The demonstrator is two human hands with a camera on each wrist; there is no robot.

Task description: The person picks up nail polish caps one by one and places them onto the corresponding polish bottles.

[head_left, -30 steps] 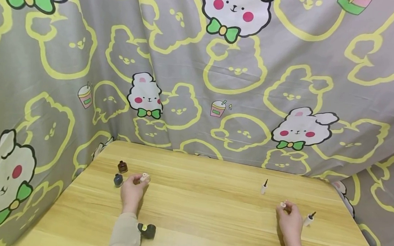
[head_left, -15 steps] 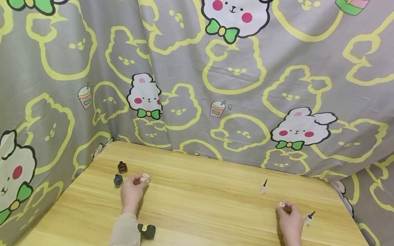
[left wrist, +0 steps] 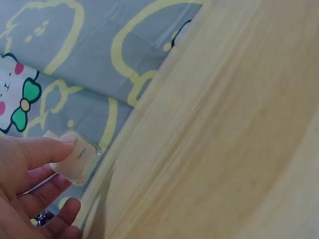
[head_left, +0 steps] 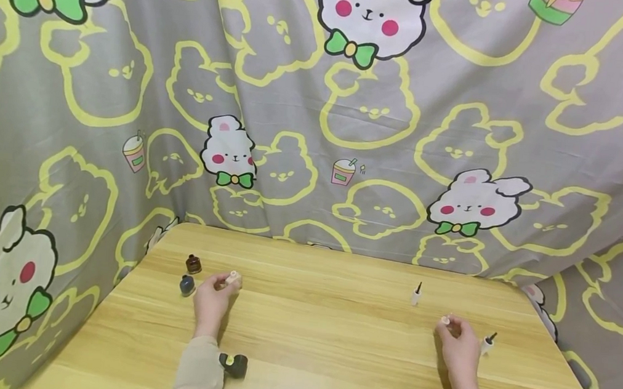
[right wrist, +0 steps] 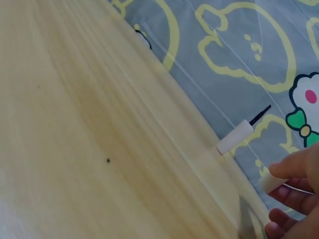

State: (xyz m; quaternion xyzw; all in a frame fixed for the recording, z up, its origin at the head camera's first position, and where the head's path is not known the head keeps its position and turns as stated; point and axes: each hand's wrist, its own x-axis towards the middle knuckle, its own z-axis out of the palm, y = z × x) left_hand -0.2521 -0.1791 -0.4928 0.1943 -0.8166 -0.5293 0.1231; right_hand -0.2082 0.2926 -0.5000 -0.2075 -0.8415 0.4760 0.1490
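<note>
The left hand (head_left: 212,300) has its thumb and fingertips clamped on a small pale bottle (left wrist: 82,162), its remaining fingers loosely bent below. The bottle leans in that pinch, neck uncapped, with print on its side too small for me to read. The right hand (head_left: 458,346), well apart from it, pinches a small white cap (right wrist: 271,182) between thumb and fingers; the fingers hide part of it.

Just beyond the left knuckles, on their outer side, stands a blue bottle (head_left: 186,286), and a little farther off from the fingers a dark brown bottle (head_left: 193,264); both are open. Near the right hand's outer edge a white cap stands with its dark brush (head_left: 490,338) pointing up. Ahead of the right fingertips and somewhat inward stands another, its brush up too: a white brush cap (right wrist: 236,137).

Bare wooden table (head_left: 328,326) spreads between the two hands. Behind each hand a black camera (head_left: 233,365) sits at a pale sleeve (head_left: 198,370). Beyond the fingertips, past the far table edge, hangs a grey curtain (head_left: 291,106) printed with white rabbits and yellow outlines.
</note>
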